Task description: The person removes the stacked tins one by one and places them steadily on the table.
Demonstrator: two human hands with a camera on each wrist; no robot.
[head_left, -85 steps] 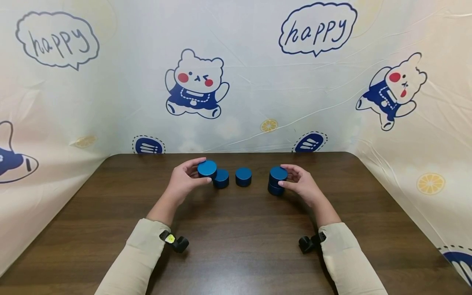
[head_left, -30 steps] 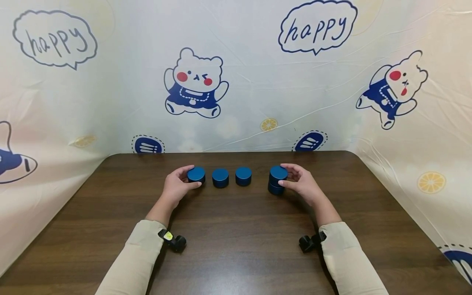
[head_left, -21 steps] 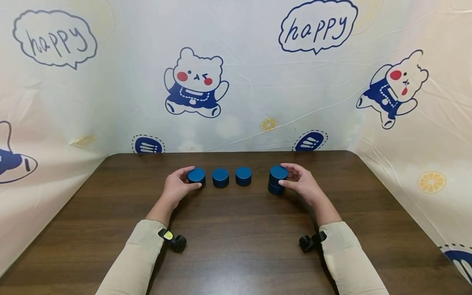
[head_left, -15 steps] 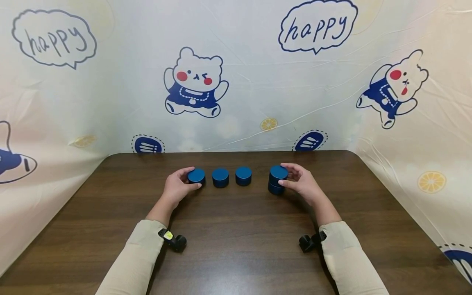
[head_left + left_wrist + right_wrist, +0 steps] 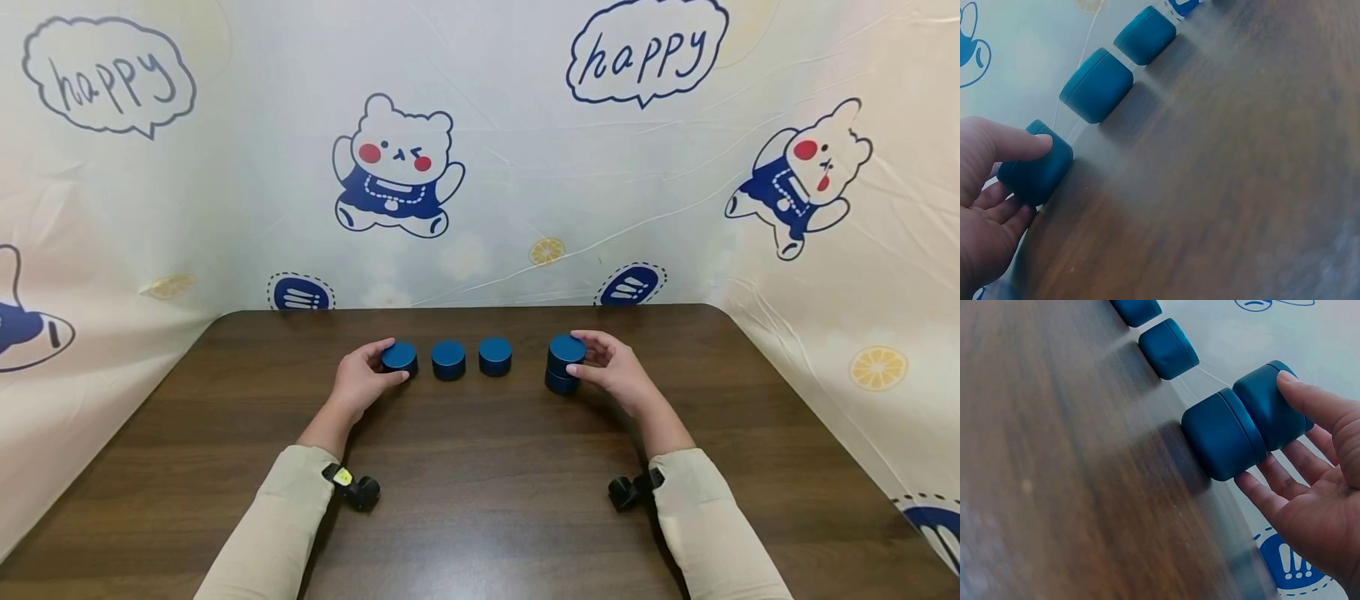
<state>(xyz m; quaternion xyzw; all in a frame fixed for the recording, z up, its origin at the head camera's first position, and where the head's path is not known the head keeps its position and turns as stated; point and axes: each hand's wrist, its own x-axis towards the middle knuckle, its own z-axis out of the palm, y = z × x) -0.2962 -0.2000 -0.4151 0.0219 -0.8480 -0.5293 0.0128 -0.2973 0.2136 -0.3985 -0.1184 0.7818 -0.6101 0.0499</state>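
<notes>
Several small blue round tins with lids form a row near the far side of the table. At the row's left end, my left hand grips a tin, thumb on its near side and fingers behind; in the left wrist view this tin stands upright on the wood. Two single tins, one beside it and another further right, stand apart. At the right end, my right hand holds the upper tin of a stack of two, directly atop the lower tin.
The dark wooden table has its far edge just behind the row. A pale printed cloth with bears and "happy" bubbles hangs behind and at both sides. Black wrist cameras, one left and one right, sit at the sleeve cuffs.
My left hand has moved its tin left and down, from raised beside the neighbouring tin to the table at the row's left end. The right hand stays on the stack.
</notes>
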